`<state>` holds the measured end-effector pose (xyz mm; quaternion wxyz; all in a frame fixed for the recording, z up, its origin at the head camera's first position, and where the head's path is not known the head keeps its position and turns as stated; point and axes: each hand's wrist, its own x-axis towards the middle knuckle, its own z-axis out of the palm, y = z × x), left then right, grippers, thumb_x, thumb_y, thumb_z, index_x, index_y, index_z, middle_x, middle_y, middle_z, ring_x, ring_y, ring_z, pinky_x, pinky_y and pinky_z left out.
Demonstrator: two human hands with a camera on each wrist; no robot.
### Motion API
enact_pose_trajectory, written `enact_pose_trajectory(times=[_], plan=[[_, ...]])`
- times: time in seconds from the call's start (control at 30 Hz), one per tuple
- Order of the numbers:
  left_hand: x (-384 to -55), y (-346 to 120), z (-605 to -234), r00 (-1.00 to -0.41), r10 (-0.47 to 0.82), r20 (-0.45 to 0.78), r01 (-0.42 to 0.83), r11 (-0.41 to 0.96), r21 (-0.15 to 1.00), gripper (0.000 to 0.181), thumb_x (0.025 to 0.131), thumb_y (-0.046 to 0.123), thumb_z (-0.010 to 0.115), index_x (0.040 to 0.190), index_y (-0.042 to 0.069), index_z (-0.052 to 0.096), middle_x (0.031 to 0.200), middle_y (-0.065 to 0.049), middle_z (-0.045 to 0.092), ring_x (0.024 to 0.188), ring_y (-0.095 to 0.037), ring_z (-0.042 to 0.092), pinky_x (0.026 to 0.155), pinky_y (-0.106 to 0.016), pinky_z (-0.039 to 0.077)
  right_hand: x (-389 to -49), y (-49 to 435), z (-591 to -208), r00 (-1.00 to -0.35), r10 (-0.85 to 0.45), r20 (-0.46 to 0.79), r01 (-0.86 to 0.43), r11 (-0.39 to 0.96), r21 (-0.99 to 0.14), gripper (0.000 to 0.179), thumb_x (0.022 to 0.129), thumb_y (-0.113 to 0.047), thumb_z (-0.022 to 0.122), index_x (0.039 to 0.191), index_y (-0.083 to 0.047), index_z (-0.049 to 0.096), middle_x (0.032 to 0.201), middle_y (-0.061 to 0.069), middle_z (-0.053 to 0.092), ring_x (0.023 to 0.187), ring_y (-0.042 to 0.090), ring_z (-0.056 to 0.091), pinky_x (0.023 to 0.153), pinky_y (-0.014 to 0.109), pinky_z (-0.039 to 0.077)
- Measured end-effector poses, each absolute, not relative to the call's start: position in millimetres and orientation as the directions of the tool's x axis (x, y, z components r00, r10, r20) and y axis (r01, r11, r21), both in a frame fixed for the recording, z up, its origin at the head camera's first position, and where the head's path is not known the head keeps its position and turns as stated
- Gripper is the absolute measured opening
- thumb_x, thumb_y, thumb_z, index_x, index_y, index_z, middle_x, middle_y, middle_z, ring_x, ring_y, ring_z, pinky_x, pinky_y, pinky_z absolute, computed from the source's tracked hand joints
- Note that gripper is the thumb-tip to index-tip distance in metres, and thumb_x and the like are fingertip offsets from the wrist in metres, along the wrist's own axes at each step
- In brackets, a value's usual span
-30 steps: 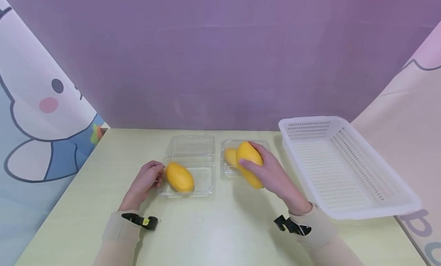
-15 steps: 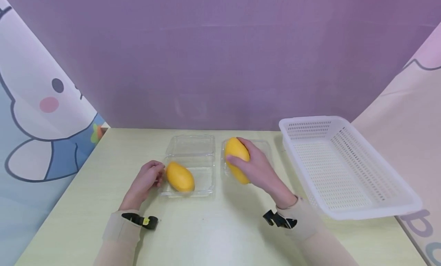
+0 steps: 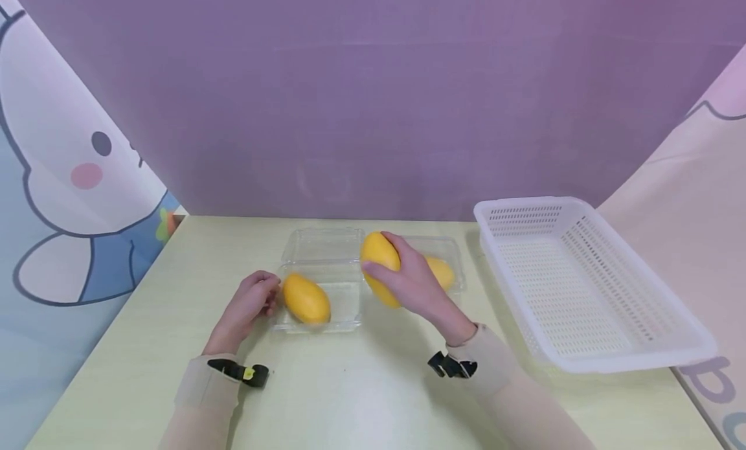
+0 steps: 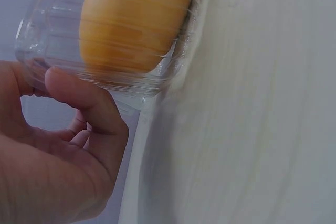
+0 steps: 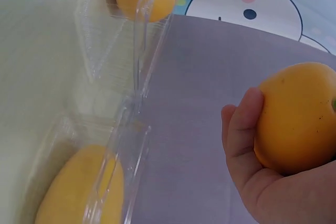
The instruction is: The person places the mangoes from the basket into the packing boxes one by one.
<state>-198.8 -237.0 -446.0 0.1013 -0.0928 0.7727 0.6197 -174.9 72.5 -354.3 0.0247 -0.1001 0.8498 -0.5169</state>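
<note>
In the head view, my right hand (image 3: 410, 278) grips a yellow mango (image 3: 379, 259), raised above the right edge of an open clear plastic clamshell box (image 3: 346, 311). A second mango (image 3: 305, 299) lies in the left part of that box. At the box's left side, my left hand (image 3: 250, 301) pinches the rim between thumb and forefinger, as the left wrist view shows around the box wall (image 4: 58, 30). Partly behind the right hand, a third mango (image 3: 441, 272) sits in another clear plastic box (image 3: 454, 246).
A white perforated plastic basket (image 3: 574, 294) stands on the right of the pale table (image 3: 350, 398). A purple backdrop (image 3: 373, 113) rises along the table's far edge. Printed cartoon panels (image 3: 64, 197) flank both sides.
My right hand has carried its mango leftward, from over the right box to the clamshell's right edge. The mango in the right box now shows behind the hand. My left hand stays put.
</note>
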Motion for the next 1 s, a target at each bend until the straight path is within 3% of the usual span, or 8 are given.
enact_pose_trajectory(times=[0.37, 1.0], plan=[[-202, -238, -448, -0.958, -0.009, -0.286, -0.281, 0.218, 0.935, 0.025, 0.106, 0.019, 0.044, 0.119, -0.002, 0.045, 0.085, -0.006, 0.048, 0.064, -0.015, 0.046, 0.054, -0.026, 0.043, -186, 55, -367, -0.979, -0.199, 0.048, -0.135, 0.451, -0.882, 0.074, 0.092, -0.039, 0.069, 0.154, -0.012, 0.041, 0.123, 0.012, 0.061, 0.094, 0.027, 0.061, 0.073, 0.040, 0.055], [-201, -237, -447, -0.956, -0.011, -0.294, -0.289, 0.221, 0.931, 0.026, 0.106, 0.019, 0.044, 0.120, -0.002, 0.045, 0.088, -0.007, 0.048, 0.067, -0.016, 0.047, 0.055, -0.025, 0.044, -199, 27, -390, -0.965, -0.256, 0.065, -0.190, 0.504, -0.842, 0.079, 0.092, -0.039, 0.067, 0.156, -0.005, 0.036, 0.124, 0.011, 0.060, 0.100, 0.026, 0.059, 0.086, 0.044, 0.053]])
